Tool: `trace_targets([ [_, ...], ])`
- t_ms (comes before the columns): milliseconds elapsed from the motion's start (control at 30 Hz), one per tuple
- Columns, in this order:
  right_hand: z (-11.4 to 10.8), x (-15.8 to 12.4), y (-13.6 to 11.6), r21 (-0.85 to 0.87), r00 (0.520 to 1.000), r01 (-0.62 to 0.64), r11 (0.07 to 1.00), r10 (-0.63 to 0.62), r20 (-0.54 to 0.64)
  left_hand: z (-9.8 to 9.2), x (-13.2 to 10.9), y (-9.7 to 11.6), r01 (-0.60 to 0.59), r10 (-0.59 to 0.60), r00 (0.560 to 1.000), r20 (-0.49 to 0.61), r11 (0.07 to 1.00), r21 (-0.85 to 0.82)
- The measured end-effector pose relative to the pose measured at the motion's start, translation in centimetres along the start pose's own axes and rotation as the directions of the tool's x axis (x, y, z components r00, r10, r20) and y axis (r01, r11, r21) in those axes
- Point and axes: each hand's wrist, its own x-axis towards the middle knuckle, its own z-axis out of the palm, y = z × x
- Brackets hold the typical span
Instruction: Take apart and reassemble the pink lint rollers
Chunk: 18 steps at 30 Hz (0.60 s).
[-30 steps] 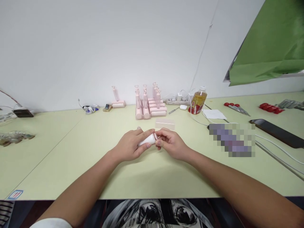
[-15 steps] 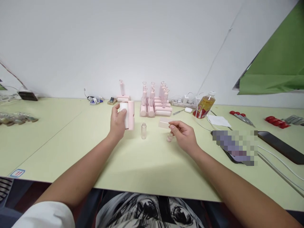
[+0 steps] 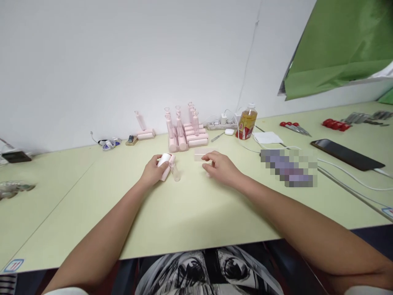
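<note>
My left hand (image 3: 152,170) is closed around a pink case with a white roll (image 3: 165,159), held tilted low over the table. Right beside it stands a small clear pink bottle (image 3: 175,172), touching or nearly touching the case. My right hand (image 3: 219,167) has its thumb and fingers apart and holds nothing. Just beyond its fingertips is a flat, translucent pink plate (image 3: 199,154), seemingly lying on the table. Beneath that hand, a small pink piece is mostly hidden.
Several pink cases with upright clear bottles (image 3: 179,127) stand along the wall. Another pink case (image 3: 145,134) is left of them. Further right are a screwdriver (image 3: 217,137), a power strip (image 3: 222,126), a drink bottle (image 3: 246,122), white paper (image 3: 268,137), cables and a black phone (image 3: 344,154).
My left hand has lowered the pink case towards the table beside the small bottle. My right hand has let go of the flat plate. The view has turned right.
</note>
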Motion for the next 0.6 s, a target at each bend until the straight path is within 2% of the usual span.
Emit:
trace_targets([
  [133,-0.1,0.1,0.4,-0.224,0.984,0.011,0.974,0.030,0.178,0.4,0.2,-0.3,-0.046,0.051,0.998,-0.036,0.991,0.126],
  [200,-0.1,0.1,0.4,-0.255,0.965,0.025,0.967,0.043,0.257,0.5,0.3,-0.4,-0.075,0.082,0.995,-0.052,0.988,0.136],
  [267,-0.1,0.1,0.4,-0.250,0.951,0.033,0.968,0.046,0.305,0.5,0.2,-0.2,-0.136,0.153,0.982,-0.114,0.980,0.143],
  [333,-0.1,0.1,0.4,-0.233,0.948,0.033,0.972,0.043,0.316,0.3,-0.3,0.3,-0.255,0.287,0.929,-0.233,0.954,0.159],
  [400,-0.2,0.2,0.5,-0.219,0.949,0.032,0.975,0.039,0.311,0.1,-1.1,1.1,-0.412,0.447,0.837,-0.315,0.894,0.174],
  [433,-0.2,0.2,0.5,-0.215,0.950,0.031,0.976,0.038,0.310,0.0,-1.6,1.5,-0.486,0.518,0.798,-0.309,0.855,0.178],
  [500,-0.2,0.2,0.7,-0.212,0.951,0.030,0.977,0.037,0.307,0.1,-2.6,2.4,-0.601,0.631,0.743,-0.223,0.775,0.193],
  [567,-0.1,0.2,0.8,-0.211,0.950,0.029,0.977,0.038,0.309,0.4,-3.5,3.0,-0.661,0.694,0.712,-0.108,0.714,0.232],
  [600,-0.1,0.2,0.8,-0.204,0.949,0.027,0.979,0.040,0.313,0.6,-3.9,3.2,-0.668,0.702,0.710,-0.060,0.698,0.257],
])
